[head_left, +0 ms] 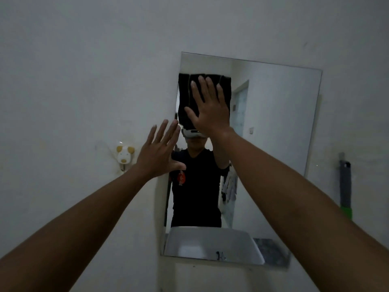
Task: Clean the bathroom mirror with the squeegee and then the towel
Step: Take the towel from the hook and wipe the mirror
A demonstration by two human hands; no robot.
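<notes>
A frameless rectangular mirror [273,123] hangs on the white wall. A black towel [185,95] lies flat against its upper left part. My right hand [210,108] presses on the towel with its fingers straight and spread. My left hand [160,152] is open with spread fingers at the mirror's left edge, just below the towel's lower corner; I cannot tell whether it touches the glass. The squeegee [346,186], grey with a green handle, hangs on the wall right of the mirror.
A small dog-shaped hook [124,157] is stuck to the wall left of the mirror. The mirror reflects a person in a black shirt, a white basin and a doorway.
</notes>
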